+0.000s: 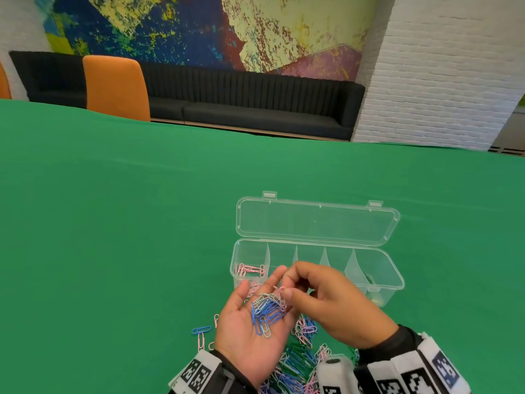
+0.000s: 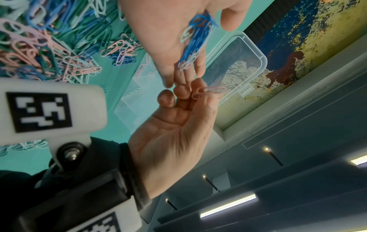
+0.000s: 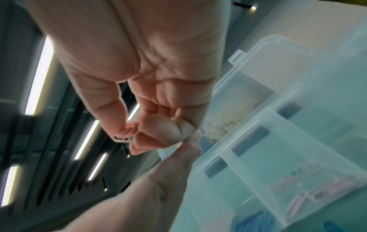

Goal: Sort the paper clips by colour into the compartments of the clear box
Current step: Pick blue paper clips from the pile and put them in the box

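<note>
Left hand [image 1: 250, 322] is palm-up with fingers stretched nearly flat, cradling a bunch of blue clips [image 1: 268, 311] with a few pale ones mixed in. The right hand [image 1: 335, 302] sits at its 3 o'clock, fingers curled in, thumb and fingertips meeting right at the left fingertips. Both hands hover just in front of the clear box [image 1: 392, 280], whose near wall lies at their 12 o'clock. Its lid [image 1: 315, 220] is folded back flat on the far side. A batch of pink clips [image 1: 251, 270] lies in the compartment at the box's 9 o'clock end. The loose pile [image 1: 298, 362] spreads at 6 o'clock, under and between the wrists, with a stray blue clip [image 1: 201, 329] off towards 8 o'clock. There is plenty of room on the green table [image 1: 113, 223] — bare cloth runs from 9 round to 12 o'clock, out to the far edge where an orange chair [image 1: 116, 86] and a dark sofa [image 1: 241, 103] stand. The left wrist view shows what the head view hides — the right hand pinches a single pink clip [image 2: 210, 90] between thumb and fingertip, just touching the left fingertips. The right wrist view is blurred, but the box's dividers show up close, and the pinching fingers are just apart from its rim.
</note>
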Demonstrator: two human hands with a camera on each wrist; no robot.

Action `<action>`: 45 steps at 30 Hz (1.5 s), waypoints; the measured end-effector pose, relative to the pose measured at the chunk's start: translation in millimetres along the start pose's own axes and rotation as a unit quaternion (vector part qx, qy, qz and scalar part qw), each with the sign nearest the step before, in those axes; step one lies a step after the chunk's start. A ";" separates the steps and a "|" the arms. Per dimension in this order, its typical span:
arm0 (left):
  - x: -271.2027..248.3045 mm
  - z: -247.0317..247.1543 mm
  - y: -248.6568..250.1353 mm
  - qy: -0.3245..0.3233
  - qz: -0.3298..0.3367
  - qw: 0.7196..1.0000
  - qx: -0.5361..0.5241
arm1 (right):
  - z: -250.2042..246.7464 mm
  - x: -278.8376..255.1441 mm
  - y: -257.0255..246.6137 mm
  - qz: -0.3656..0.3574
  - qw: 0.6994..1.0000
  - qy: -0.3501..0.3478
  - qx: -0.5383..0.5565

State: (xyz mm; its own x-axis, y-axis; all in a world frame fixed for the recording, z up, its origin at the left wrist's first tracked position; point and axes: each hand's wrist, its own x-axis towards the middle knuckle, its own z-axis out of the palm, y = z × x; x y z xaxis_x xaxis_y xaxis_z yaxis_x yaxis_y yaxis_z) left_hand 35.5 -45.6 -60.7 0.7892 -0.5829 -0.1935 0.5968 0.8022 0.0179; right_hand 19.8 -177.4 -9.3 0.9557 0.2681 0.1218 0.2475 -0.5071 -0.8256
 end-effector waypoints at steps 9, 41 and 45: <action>0.9 3.6 5.1 0.054 0.116 0.991 -0.027 | -4.4 6.1 10.0 0.113 0.951 0.077 0.278; -0.2 6.9 13.2 -0.058 0.037 0.995 0.066 | 10.5 -0.3 -14.2 0.030 0.975 0.130 -0.178; 4.4 -2.0 13.2 -0.066 0.070 0.994 0.050 | 17.5 0.5 -14.7 0.056 0.970 0.132 -0.196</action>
State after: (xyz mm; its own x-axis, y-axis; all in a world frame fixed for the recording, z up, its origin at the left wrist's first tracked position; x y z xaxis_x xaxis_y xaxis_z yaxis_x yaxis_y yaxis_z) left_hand 46.6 -37.3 -63.3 0.8740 -0.4832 -0.0524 0.4856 0.8638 0.1342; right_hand 13.8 -155.5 -6.7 0.9750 0.0008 0.2222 0.1316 -0.8079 -0.5744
